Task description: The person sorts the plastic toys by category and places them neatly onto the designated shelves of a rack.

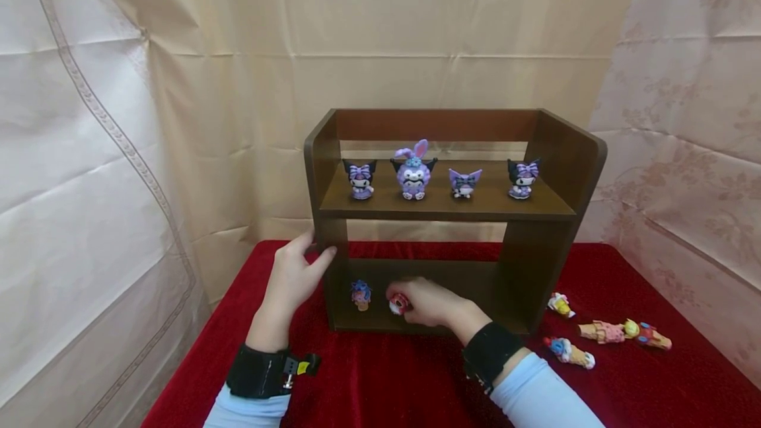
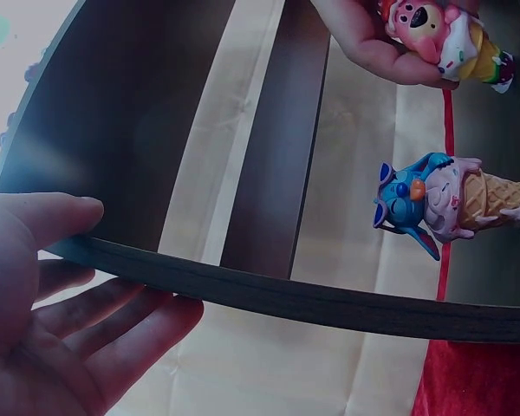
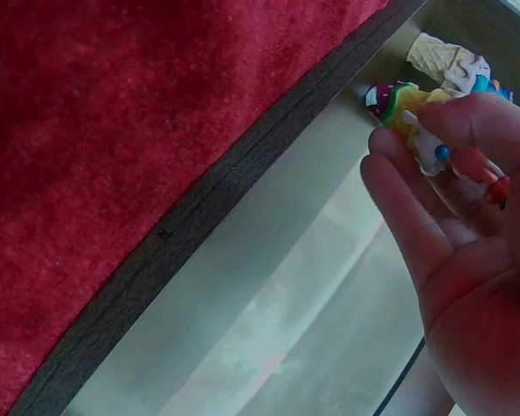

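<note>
Evidently the brown shelf unit [image 1: 446, 215] is what I must keep steady; it stands on the table [image 1: 404, 382]. My left hand [image 1: 296, 276] straddles its left side panel, thumb on the inner face, fingers outside. That brace is worth holding: a knock could topple the four small purple figures [image 1: 413, 177] on the upper board. My right hand [image 1: 431, 301] pinches the pink bear figurine [image 2: 423, 22] between thumb and fingers, inside the lower compartment, right of the blue figurine [image 2: 407, 204]. The bear leans beside its upright neighbour; I cannot tell whether its base touches the board. Best, I judge, to straighten it, seat the base flat, then part thumb and fingers evenly and draw back clear of the blue one's ears.

Materials, large to small: flat, smooth, dark brown boards with rounded upper front corners; red cloth with a velvety pile; four loose figurines [image 1: 602, 332] lying at the right, cone-shaped. Blue one: moulded waffle grid, narrow foot, top-heavy by the look of it. Bear: glossy white icing over a yellow cone, probably hard plastic and slick to grip.
</note>
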`<state>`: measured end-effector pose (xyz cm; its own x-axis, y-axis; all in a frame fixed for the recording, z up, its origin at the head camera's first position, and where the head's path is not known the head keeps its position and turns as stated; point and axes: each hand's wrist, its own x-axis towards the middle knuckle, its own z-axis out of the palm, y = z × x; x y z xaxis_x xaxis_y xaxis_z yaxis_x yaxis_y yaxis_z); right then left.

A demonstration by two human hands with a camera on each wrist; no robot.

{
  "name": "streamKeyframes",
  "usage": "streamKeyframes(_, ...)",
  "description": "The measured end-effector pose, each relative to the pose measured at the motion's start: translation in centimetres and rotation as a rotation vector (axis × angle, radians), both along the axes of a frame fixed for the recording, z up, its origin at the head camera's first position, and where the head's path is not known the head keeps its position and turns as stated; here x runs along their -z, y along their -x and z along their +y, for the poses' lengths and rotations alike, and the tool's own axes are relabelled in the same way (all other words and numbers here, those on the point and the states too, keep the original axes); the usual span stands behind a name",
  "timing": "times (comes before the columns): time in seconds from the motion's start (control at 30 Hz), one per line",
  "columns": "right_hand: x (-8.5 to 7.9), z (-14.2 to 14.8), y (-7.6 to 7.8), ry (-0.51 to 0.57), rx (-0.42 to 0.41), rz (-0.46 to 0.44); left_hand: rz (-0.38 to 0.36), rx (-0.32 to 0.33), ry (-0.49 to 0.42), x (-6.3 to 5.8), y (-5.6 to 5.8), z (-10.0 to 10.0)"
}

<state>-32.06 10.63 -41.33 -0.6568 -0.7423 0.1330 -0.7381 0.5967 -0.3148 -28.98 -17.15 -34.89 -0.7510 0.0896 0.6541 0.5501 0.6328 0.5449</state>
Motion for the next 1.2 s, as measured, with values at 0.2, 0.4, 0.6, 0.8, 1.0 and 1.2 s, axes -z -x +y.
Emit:
streamKeyframes(0.2,0.11,-0.21,0.06,0.004,-0.021,0.025,-0.004,0.005,0.000,-0.08,0.06,-0.02)
streamKeyframes(0.4,0.34,-0.40,0.12,0.004,-0.024,0.029,-0.008,0.010,-0.001,-0.16,0.00,0.03)
streamKeyframes(0.6,0.27,-0.48,0.12,0.002,0.013,0.020,-0.004,0.005,-0.007,-0.17,0.00,0.01)
streamKeyframes(0.8,0.17,-0.49,0.18,0.002,0.001,0.022,-0.001,-0.005,-0.003,-0.10,0.06,-0.04)
streamKeyframes(1.0,0.22,-0.56,0.12,-0.005,-0.013,0.025,-0.006,0.001,-0.003,-0.09,-0.03,-0.05)
streamKeyframes(1.2,-0.06,-0.10,0.20,-0.021,0.025,0.011,-0.005,0.001,-0.003,0.01,0.02,-0.04)
